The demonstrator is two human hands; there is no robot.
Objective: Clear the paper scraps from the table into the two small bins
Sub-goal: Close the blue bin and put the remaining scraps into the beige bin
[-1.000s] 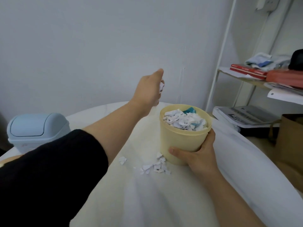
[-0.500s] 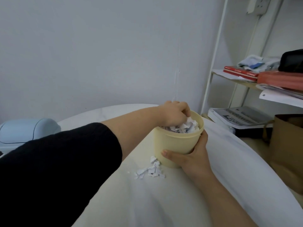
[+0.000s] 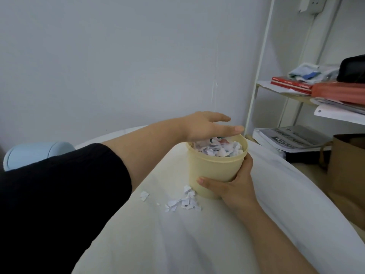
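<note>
A small cream-yellow bin [image 3: 214,171] stands on the white table [image 3: 177,234], filled to the rim with torn paper scraps [image 3: 219,148]. My right hand [image 3: 235,186] grips the bin's lower side, thumb across the front. My left hand [image 3: 207,127] lies flat over the bin's mouth with straight fingers, resting on the scraps and holding nothing. A little heap of white scraps [image 3: 183,202] lies on the table at the bin's left foot, with one separate scrap [image 3: 144,195] further left. A pale blue lidded bin [image 3: 37,153] stands at the far left, partly behind my black sleeve.
A white metal shelf [image 3: 256,84] on the right carries red books [image 3: 290,85], papers and a black object. A stack of printed papers [image 3: 290,139] lies on its lower level. A brown paper bag [image 3: 347,169] stands beyond the table's right edge.
My left hand came down from above the table into the yellow bin with scraps, then opened flat over its mouth. My right hand kept its grip on the bin.
</note>
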